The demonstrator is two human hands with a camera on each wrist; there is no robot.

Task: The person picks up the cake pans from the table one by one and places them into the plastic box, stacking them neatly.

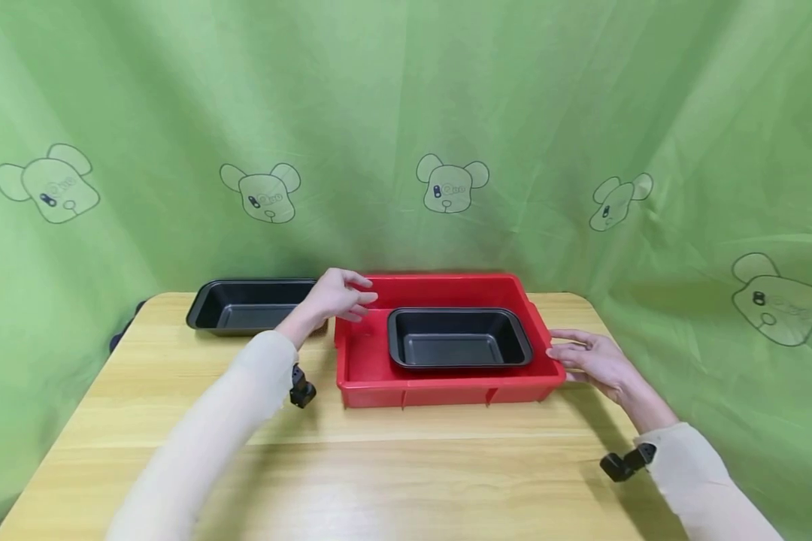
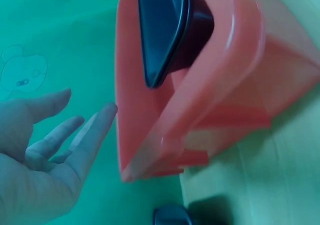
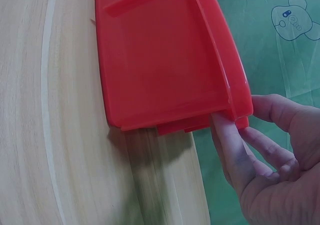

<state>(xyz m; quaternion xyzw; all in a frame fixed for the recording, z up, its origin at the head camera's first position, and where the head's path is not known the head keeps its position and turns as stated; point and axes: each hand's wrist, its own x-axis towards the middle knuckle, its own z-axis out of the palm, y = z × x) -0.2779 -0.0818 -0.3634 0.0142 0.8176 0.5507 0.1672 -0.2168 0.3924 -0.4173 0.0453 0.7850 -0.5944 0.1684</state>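
Note:
A red plastic bin stands at the back middle of the wooden table. Inside it lies a black baking pan, also seen in the left wrist view as a black baking pan. My left hand hovers at the bin's far left corner with fingers spread and relaxed, holding nothing; in the left wrist view the left hand is just clear of the red bin. My right hand touches the bin's right end, its fingers straight against the rim of the red bin.
A second black baking pan rests on the table left of the bin, behind my left forearm. A green cloth backdrop with bear prints hangs right behind the table. The table's front half is bare wood.

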